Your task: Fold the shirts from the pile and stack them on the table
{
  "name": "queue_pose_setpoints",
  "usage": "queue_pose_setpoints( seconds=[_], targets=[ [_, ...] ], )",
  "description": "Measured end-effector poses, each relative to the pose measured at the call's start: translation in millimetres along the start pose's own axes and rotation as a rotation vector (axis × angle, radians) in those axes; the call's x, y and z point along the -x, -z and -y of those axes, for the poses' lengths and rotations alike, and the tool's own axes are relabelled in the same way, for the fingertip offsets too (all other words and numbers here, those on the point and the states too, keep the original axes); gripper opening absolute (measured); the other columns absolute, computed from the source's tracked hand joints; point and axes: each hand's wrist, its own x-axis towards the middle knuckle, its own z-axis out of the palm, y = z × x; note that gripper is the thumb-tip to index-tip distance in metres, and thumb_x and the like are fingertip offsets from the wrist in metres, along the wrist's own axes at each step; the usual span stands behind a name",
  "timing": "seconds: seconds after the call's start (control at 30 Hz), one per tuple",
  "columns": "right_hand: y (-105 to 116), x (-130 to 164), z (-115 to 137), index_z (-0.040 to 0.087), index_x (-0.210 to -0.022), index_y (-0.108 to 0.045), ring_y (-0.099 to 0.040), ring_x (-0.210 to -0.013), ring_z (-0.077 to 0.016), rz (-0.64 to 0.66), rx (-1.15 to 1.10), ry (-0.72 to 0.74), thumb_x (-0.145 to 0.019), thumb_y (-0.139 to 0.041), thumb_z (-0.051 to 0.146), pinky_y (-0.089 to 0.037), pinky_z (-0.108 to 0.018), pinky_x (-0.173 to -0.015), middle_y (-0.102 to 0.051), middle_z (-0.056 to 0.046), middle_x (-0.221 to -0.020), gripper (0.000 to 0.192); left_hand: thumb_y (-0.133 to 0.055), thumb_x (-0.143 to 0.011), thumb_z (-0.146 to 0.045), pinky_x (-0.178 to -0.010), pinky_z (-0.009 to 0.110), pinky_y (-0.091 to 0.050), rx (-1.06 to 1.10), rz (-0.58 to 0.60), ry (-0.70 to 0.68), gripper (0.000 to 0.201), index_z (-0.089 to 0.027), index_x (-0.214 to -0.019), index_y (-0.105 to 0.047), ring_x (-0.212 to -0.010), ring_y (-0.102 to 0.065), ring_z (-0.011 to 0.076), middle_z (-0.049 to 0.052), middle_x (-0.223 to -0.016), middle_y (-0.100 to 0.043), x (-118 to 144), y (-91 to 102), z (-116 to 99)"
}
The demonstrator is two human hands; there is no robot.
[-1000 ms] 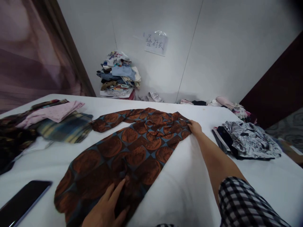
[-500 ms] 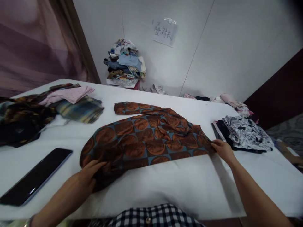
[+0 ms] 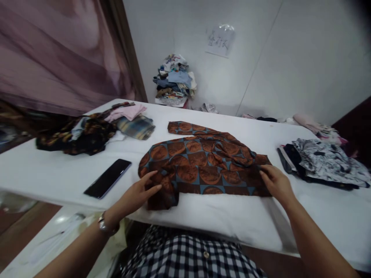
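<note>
A brown shirt with a pattern of rust circles on blue (image 3: 203, 164) lay spread across the near middle of the white table (image 3: 232, 216), one sleeve stretched away toward the far side and a loose end bunched near the front edge. The left hand (image 3: 139, 193) rested on that bunched left end, fingers extended and slightly apart, lying flat on the cloth rather than closed around it; a bracelet (image 3: 102, 225) showed at its wrist. The right hand (image 3: 275, 183) lay on the shirt's right end, fingers curled over the edge of the fabric — whether they actually pinched it could not be told. Just left of the shirt, a dark phone (image 3: 108, 178) lay flat on the table, apart from the cloth. Farther left sat a heap of dark and pink clothes (image 3: 92, 129), and off to the right a folded black-and-white printed garment (image 3: 327, 164) — both well apart from the hands. Against the wall behind the table stood a tall stack of clothes (image 3: 174, 80), with a paper sign (image 3: 219, 40) stuck to the wall beside it. The person's checked shirt (image 3: 188, 256) filled the bottom of the view.
</note>
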Motion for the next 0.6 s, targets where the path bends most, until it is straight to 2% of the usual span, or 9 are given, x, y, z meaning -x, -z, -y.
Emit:
queue_pose_setpoints(
  seconds=[0.1, 0.17, 0.23, 0.3, 0.37, 0.5, 0.6],
  targets=[
    [-36, -2, 60, 0.024, -0.109, -0.066, -0.063, -0.107, -0.0236, 0.16, -0.26, 0.191, -0.091, -0.05, 0.041, -0.051, -0.04, -0.095, -0.068, -0.008, -0.113, 0.03, -0.053, -0.078, -0.058, -0.066, 0.031, -0.051, 0.079, 0.01, -0.009, 0.068, -0.016, -0.131, -0.052, -0.067, -0.063, 0.0197, 0.002, -0.077, -0.069, -3, -2.8, 11],
    [-61, 1, 91, 0.025, -0.11, -0.067, -0.062, -0.111, -0.0234, 0.26, -0.343, 0.318, -0.091, -0.051, 0.039, -0.051, -0.04, -0.097, -0.067, -0.008, -0.118, 0.029, -0.049, -0.083, -0.055, -0.074, 0.031, -0.051, 0.008, -0.107, 0.005, 0.058, -0.017, -0.126, -0.055, -0.077, -0.065, 0.0198, 0.005, -0.089, -0.07, -10, 4.7, 21],
    [-82, 6, 109, 0.025, -0.111, -0.068, -0.06, -0.115, -0.0249, 0.294, -0.355, 0.419, -0.091, -0.052, 0.038, -0.051, -0.043, -0.099, -0.066, -0.009, -0.121, 0.028, -0.046, -0.086, -0.049, -0.083, 0.033, -0.05, -0.174, -0.233, 0.061, 0.052, -0.016, -0.124, -0.056, -0.091, -0.066, 0.0218, 0.01, -0.11, -0.068, -21, 17.1, 28],
    [-96, 11, 116, 0.025, -0.112, -0.068, -0.057, -0.12, -0.0278, 0.273, -0.332, 0.483, -0.09, -0.054, 0.036, -0.049, -0.048, -0.101, -0.064, -0.009, -0.126, 0.029, -0.045, -0.087, -0.048, -0.09, 0.035, -0.047, -0.353, -0.295, 0.133, 0.054, -0.011, -0.126, -0.054, -0.107, -0.062, 0.0266, 0.017, -0.126, -0.061, -36, 27.9, 30],
    [-102, 14, 115, 0.026, -0.115, -0.068, -0.053, -0.125, -0.0301, 0.246, -0.3, 0.522, -0.089, -0.056, 0.035, -0.047, -0.052, -0.102, -0.061, -0.009, -0.13, 0.03, -0.044, -0.088, -0.05, -0.093, 0.037, -0.046, -0.457, -0.287, 0.176, 0.058, -0.008, -0.126, -0.053, -0.117, -0.058, 0.0303, 0.022, -0.129, -0.058, -54, 31.9, 27],
    [-102, 17, 111, 0.028, -0.118, -0.067, -0.05, -0.128, -0.0315, 0.237, -0.244, 0.554, -0.087, -0.058, 0.033, -0.046, -0.054, -0.102, -0.058, -0.008, -0.134, 0.033, -0.05, -0.084, -0.051, -0.084, 0.035, -0.049, -0.554, -0.242, 0.182, 0.052, -0.009, -0.115, -0.057, -0.108, -0.063, 0.031, 0.023, -0.119, -0.063, -90, 17.7, 14],
    [-99, 18, 114, 0.026, -0.117, -0.068, -0.051, -0.127, -0.0313, 0.25, -0.209, 0.545, -0.087, -0.057, 0.033, -0.045, -0.054, -0.102, -0.058, -0.01, -0.134, 0.033, -0.049, -0.085, -0.035, -0.078, 0.031, -0.049, -0.564, -0.199, 0.114, 0.032, -0.01, -0.101, -0.061, -0.099, -0.067, 0.0268, 0.021, -0.11, -0.068, -106, 4.0, 3]
  ],
)
